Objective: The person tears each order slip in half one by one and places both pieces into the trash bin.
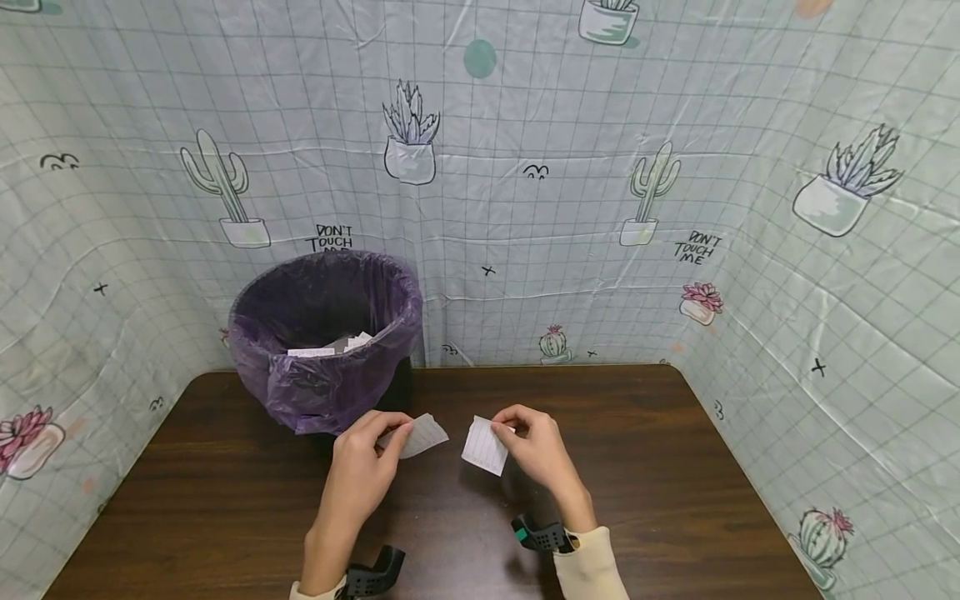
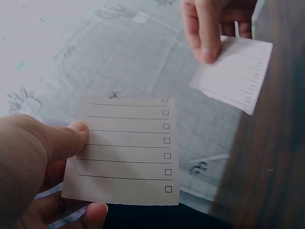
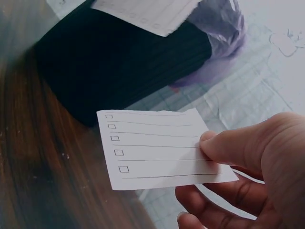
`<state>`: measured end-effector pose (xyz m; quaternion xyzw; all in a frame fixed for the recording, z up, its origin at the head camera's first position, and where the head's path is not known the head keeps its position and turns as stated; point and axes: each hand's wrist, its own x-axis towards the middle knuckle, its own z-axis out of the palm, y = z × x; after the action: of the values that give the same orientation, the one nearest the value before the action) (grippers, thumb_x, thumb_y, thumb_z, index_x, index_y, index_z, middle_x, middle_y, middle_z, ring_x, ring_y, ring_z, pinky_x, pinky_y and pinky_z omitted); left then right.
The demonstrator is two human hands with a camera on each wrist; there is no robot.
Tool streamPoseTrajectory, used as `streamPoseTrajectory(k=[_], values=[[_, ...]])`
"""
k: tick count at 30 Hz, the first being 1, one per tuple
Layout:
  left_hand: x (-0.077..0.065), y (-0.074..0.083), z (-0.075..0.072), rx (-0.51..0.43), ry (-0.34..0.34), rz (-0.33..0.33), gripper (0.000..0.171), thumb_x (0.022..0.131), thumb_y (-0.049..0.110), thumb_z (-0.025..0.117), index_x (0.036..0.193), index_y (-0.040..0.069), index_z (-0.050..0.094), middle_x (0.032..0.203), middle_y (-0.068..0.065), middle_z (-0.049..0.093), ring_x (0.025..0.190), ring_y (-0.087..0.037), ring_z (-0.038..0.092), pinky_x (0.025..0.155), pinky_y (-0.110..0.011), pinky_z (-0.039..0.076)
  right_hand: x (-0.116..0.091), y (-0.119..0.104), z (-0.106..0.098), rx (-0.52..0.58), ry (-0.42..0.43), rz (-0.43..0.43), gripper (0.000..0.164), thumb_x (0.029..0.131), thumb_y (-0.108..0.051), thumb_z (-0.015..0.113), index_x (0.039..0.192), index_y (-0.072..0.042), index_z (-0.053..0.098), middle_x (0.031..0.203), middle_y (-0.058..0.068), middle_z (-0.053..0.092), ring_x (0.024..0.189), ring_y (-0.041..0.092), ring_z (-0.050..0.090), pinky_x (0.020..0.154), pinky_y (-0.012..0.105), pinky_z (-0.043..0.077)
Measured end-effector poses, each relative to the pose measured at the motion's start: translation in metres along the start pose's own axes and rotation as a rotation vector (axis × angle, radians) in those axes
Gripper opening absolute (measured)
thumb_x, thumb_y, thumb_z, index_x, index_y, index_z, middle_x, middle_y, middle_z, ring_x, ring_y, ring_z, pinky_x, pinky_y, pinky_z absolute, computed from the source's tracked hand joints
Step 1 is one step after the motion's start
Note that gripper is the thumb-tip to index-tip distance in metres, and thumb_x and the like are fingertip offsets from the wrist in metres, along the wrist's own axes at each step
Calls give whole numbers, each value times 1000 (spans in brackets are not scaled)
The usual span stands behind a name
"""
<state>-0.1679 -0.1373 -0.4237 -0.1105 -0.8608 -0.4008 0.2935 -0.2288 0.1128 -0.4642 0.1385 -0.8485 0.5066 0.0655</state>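
Note:
Between thumb and fingers, my left hand (image 1: pixel 365 462) pinches a piece of lined paper (image 2: pixel 128 152) printed with a column of small checkboxes. Another lined piece with checkboxes (image 3: pixel 157 150) is pinched by my right hand (image 1: pixel 542 446); its upper edge looks torn and uneven in the right wrist view. The two pieces are apart, with a gap between them above the table. Just behind my left hand stands a dark bin (image 3: pixel 119 57) lined with a purple plastic bag (image 1: pixel 330 387). White paper scraps (image 1: pixel 311 352) show inside it.
The dark brown wooden table (image 1: pixel 637 467) runs back to a hanging cloth (image 1: pixel 525 208) with a grid and cactus print, which also encloses both sides. A black band with a device (image 1: pixel 375 573) is on my left wrist, and a similar device (image 1: pixel 538 533) on my right.

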Motion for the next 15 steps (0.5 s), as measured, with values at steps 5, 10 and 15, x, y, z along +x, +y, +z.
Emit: streamPoseTrajectory(k=[5,10,15], values=[[10,8,-12,6,22,66,9,88,0,79,93,7,77,86,-1,69,69,-4,54,58,-18,47,6,-10,0,-9,-8,-16,4,92,-7,75,92,-4,75,80,1,71,71,5,60,68,21,51],[22,16,-25,33,45,140,10,87,0,79,94,6,76,89,-2,71,73,-6,56,61,-16,47,14,-20,0,-7,-20,-53,4,92,-8,75,90,-5,75,78,0,70,70,6,59,68,22,50],[36,27,-41,57,66,220,11,87,-1,80,95,6,76,93,-3,71,73,-7,57,62,-16,47,20,-33,-1,8,-46,-75,4,94,-8,73,91,-9,76,78,0,70,70,8,60,68,24,51]])
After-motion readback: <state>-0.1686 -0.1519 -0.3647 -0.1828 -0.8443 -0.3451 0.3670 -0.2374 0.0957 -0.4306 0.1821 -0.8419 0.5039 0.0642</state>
